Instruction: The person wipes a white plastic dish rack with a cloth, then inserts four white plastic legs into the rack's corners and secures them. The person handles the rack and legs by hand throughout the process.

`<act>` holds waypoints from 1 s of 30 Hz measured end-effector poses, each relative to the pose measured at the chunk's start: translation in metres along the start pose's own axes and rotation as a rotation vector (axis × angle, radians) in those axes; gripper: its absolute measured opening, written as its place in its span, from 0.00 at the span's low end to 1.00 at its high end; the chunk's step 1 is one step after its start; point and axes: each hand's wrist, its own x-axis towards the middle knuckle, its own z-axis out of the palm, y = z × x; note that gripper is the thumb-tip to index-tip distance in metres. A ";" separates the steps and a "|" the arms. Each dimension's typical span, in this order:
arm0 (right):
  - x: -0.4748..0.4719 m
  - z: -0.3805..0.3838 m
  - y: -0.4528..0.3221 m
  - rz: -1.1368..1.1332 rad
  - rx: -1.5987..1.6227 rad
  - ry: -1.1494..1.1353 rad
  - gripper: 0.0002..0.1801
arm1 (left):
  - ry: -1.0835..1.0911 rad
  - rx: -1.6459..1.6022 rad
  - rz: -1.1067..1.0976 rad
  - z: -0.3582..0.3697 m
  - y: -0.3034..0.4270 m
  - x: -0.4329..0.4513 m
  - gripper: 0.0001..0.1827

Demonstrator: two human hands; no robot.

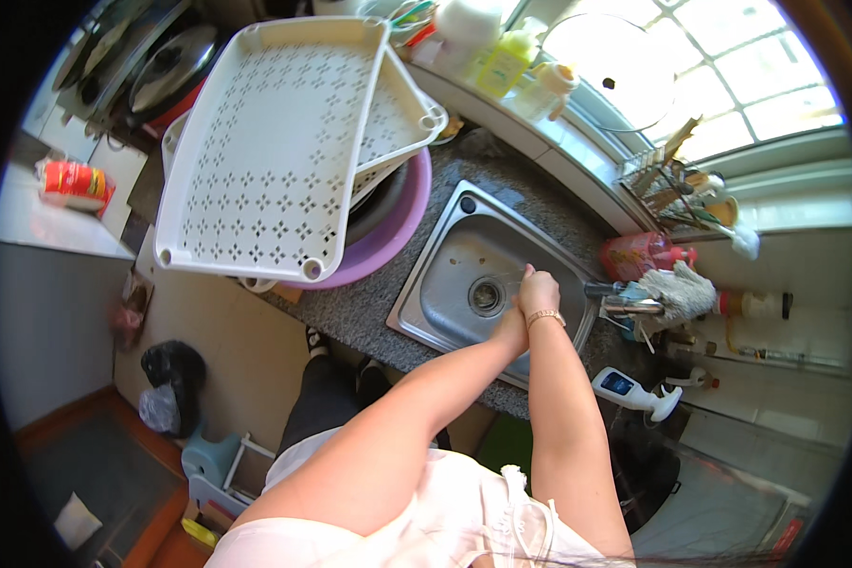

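My two hands are pressed together over the stainless steel sink (447,284), close to its tap side. My right hand (539,287), with a metal-banded watch or bracelet (547,317) at the wrist, lies over the fingers of my left hand (512,328). No object shows between them, but the inner fingers are hidden. The drain (486,296) is just left of my hands, with small brown bits on the basin floor near it. The metal tap (632,306) reaches in from the right, with a grey cloth (678,292) draped behind its spout.
White perforated plastic trays (270,149) are stacked over a purple basin (397,234) on the granite counter (369,319). A white spray bottle (628,390) lies right of the sink. A pink bottle (635,255), utensil rack (653,177) and yellow-green pump bottle (508,60) line the window side.
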 end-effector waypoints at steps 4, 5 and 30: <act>-0.017 -0.004 0.039 -0.064 0.901 -0.182 0.33 | 0.091 0.511 0.279 -0.045 0.020 -0.026 0.31; -0.027 -0.007 0.053 -0.078 1.068 -0.214 0.33 | -0.002 0.525 0.232 -0.061 0.023 -0.029 0.30; -0.234 0.067 0.107 0.043 1.783 -0.123 0.09 | -0.224 -0.601 -0.060 -0.195 -0.041 -0.157 0.08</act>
